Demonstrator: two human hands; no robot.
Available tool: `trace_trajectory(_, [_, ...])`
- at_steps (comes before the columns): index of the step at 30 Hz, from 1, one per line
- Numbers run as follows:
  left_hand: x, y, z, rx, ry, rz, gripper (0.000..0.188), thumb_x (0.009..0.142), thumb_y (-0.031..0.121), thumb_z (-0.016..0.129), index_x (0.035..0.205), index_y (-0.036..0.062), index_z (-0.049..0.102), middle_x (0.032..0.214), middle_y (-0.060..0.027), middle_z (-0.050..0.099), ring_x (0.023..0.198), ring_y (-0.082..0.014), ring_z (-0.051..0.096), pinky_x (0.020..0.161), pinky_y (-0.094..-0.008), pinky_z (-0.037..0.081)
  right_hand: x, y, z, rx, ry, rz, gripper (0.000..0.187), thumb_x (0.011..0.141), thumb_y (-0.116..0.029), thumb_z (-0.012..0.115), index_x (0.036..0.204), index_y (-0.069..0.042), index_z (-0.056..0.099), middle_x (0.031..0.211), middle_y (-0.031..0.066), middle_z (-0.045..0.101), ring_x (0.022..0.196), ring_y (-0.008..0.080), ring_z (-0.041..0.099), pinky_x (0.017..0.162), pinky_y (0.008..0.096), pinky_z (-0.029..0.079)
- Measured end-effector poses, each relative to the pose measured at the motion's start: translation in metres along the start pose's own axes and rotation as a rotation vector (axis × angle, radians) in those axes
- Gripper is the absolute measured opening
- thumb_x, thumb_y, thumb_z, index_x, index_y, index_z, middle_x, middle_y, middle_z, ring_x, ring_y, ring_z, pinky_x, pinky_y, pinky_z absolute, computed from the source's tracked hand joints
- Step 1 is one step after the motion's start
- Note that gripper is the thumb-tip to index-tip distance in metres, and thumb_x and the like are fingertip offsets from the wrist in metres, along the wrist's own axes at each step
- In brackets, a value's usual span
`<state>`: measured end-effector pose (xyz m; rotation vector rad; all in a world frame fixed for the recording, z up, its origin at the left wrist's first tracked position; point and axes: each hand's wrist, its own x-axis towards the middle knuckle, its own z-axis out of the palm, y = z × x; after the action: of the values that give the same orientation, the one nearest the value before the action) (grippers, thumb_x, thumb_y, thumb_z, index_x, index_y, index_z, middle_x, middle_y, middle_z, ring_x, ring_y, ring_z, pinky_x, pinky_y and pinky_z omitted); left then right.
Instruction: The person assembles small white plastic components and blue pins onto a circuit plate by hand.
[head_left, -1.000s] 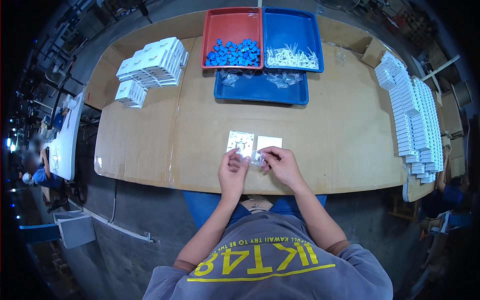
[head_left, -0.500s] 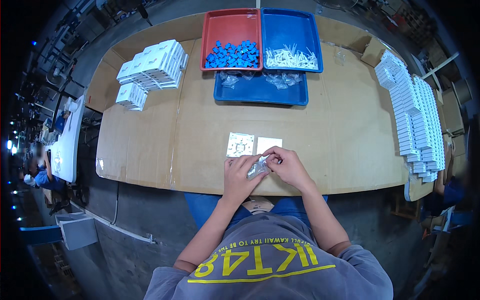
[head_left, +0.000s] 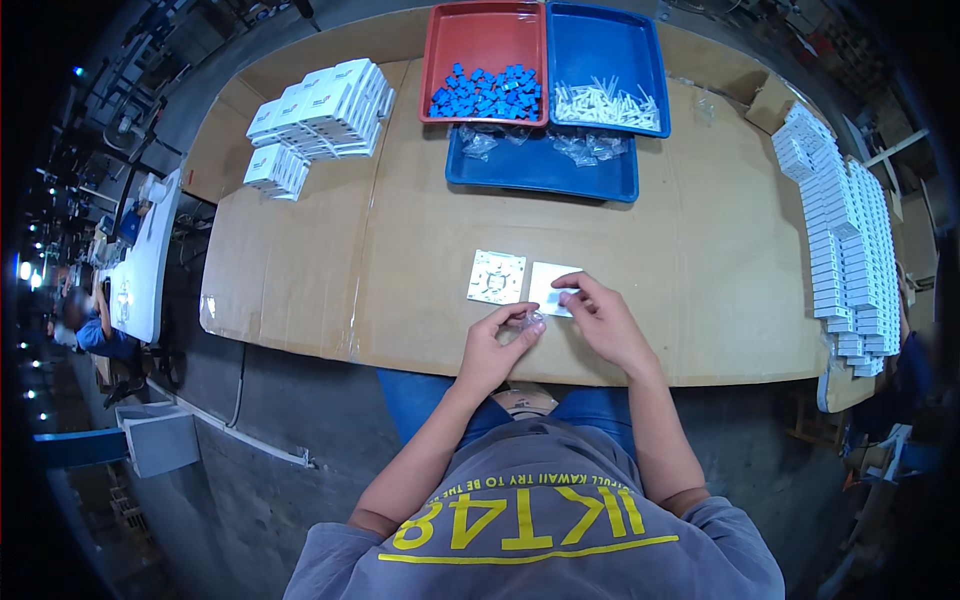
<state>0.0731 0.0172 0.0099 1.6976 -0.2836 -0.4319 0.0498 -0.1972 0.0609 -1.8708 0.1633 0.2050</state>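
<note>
Near the front of the cardboard-covered table, my left hand [head_left: 492,347] is closed on a crumpled clear plastic bag [head_left: 535,319]. My right hand [head_left: 608,325] is over a plain white square piece [head_left: 545,274], its thumb and forefinger drawn together. Something small and greyish shows at those fingertips, too unclear to name. Left of that piece lies a white square [head_left: 497,276] printed with a dark round pattern, touched by neither hand.
A red tray [head_left: 485,45] holds small blue pieces; a blue tray [head_left: 605,50] holds white sticks. Below them, another blue tray [head_left: 540,180] contains clear bags. White boxes [head_left: 325,110] are stacked at left, more white boxes [head_left: 850,240] at right. A person [head_left: 95,325] sits far left.
My right hand has parted from the bag and moved over the plain white square. My left hand keeps the bag, now more bunched up. The whole view has shifted slightly.
</note>
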Motion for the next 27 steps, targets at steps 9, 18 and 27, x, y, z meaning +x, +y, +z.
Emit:
trace_trajectory(9, [0.001,0.002,-0.007,-0.679,-0.351,-0.416,0.045,0.111,0.035,0.056,0.136,-0.0021,0.063,0.117,-0.0150,0.074,0.098,-0.0173,0.072,0.089,-0.0312,0.059,0.004,0.001,-0.002,0.188,-0.235,-0.079,0.039,0.113,-0.026,0.052,0.128,0.006,0.069,0.122,0.0143,0.073,0.106,0.0185,0.066,0.097,0.0330,0.051])
trace_trajectory(18, [0.001,-0.005,-0.005,-0.898,-0.400,-0.488,0.045,0.112,0.038,0.051,0.134,0.0010,0.062,0.119,-0.0134,0.072,0.086,-0.0171,0.071,0.078,-0.0295,0.059,0.012,0.012,0.001,0.146,-0.284,-0.116,0.043,0.113,-0.031,0.052,0.126,0.006,0.071,0.114,0.0123,0.074,0.098,0.0162,0.067,0.092,0.0323,0.053])
trace_trajectory(27, [0.003,-0.013,-0.002,-0.821,-0.390,-0.467,0.045,0.113,0.036,0.049,0.130,-0.0035,0.061,0.120,-0.0166,0.072,0.107,-0.0271,0.073,0.090,-0.0386,0.060,0.016,0.015,0.004,0.148,-0.453,0.022,0.048,0.114,-0.036,0.048,0.134,0.002,0.068,0.116,0.0091,0.075,0.100,0.0140,0.066,0.090,0.0320,0.054])
